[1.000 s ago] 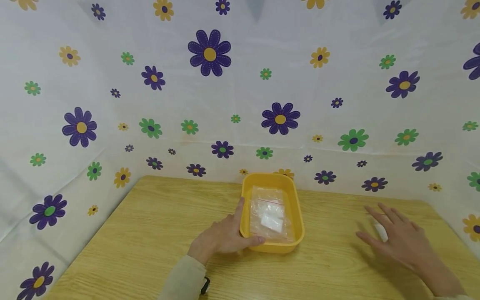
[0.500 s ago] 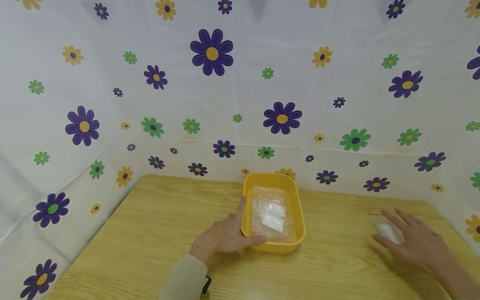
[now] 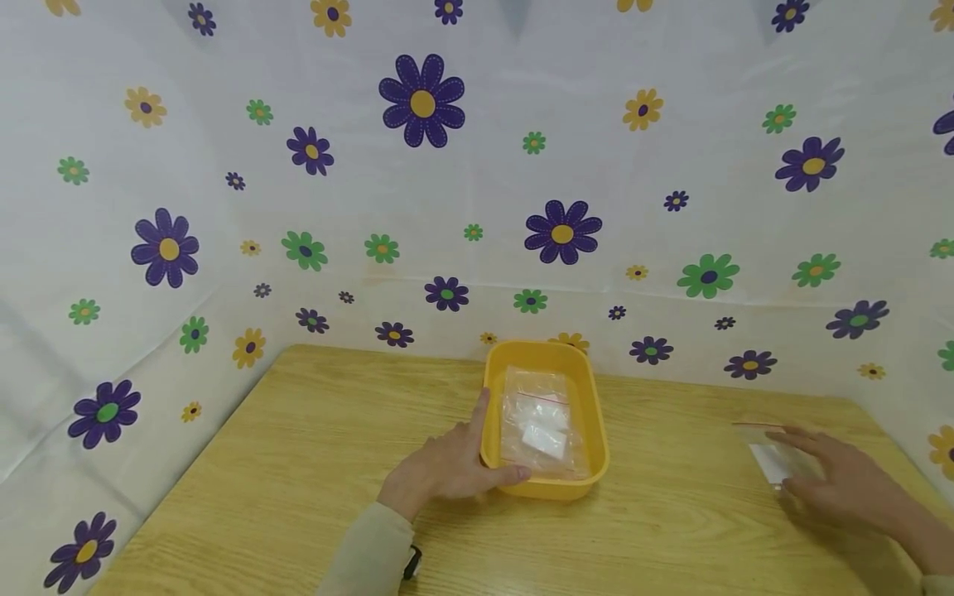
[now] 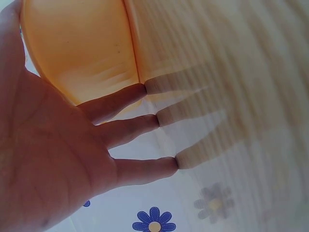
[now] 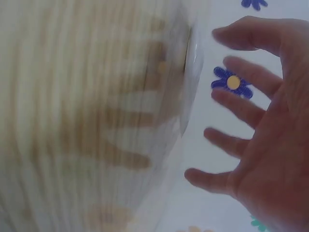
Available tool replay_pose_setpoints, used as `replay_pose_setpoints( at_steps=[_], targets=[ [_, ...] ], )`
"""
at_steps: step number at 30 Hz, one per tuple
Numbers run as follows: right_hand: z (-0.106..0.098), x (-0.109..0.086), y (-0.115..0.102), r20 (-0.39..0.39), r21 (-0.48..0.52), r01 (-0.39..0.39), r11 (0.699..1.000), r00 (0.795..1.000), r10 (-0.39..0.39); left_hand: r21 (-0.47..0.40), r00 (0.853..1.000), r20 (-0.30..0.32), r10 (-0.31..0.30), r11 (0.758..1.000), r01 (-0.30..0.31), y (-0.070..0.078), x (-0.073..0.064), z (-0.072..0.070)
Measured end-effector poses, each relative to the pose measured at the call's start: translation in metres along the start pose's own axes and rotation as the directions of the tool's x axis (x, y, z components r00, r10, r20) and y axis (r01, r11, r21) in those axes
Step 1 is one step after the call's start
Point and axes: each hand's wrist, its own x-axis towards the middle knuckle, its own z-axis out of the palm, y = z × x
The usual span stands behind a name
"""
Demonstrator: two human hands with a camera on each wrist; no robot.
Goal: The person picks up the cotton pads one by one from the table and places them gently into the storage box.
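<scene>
A yellow plastic tray (image 3: 596,414) stands on the table, holding clear zip bags (image 3: 538,385) with white contents. My left hand (image 3: 440,472) rests at the tray's near left corner, thumb along the front rim and index finger along the left wall. In the left wrist view its other fingers (image 4: 140,130) are straight, fingertips right at the tabletop. Over at the right lies another clear zip bag (image 3: 771,459) with a red seal line and a white piece inside. My right hand (image 3: 850,480) hovers beside it. The right wrist view shows its fingers (image 5: 234,140) spread, with the bag's edge (image 5: 190,77) just beyond them.
The wood-grain table (image 3: 320,439) ends at a white flower-print sheet (image 3: 477,165) behind and at both sides. A dark band (image 3: 412,563) shows at my left wrist.
My right hand has shifted right and lower over the zip bag, uncovering more of it. The left hand and tray keep their places, while the head view shifts slightly.
</scene>
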Motion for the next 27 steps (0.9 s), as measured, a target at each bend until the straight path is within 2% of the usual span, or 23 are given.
replay_pose_setpoints(
  at_steps=[7, 14, 21, 27],
  targets=[
    [-0.002, 0.004, 0.016, 0.07, 0.087, -0.028, 0.996, 0.997, 0.022, -0.027, 1.0, 0.012, 0.008, 1.0, -0.008, 0.001, -0.002, -0.001],
    [0.0, 0.008, 0.028, 0.068, 0.17, 0.003, 0.985, 0.998, -0.015, -0.019, 1.0, 0.011, 0.008, 1.0, -0.008, 0.0, -0.002, -0.001],
    [-0.001, 0.016, 0.031, 0.138, 0.231, -0.088, 0.969, 0.989, 0.057, -0.002, 1.0, 0.01, -0.004, 1.0, 0.004, 0.001, -0.001, -0.001],
    [0.001, 0.021, 0.032, 0.151, 0.258, -0.089, 0.962, 0.987, 0.051, 0.015, 1.0, 0.012, -0.016, 1.0, 0.016, 0.003, -0.002, -0.002]
  ],
)
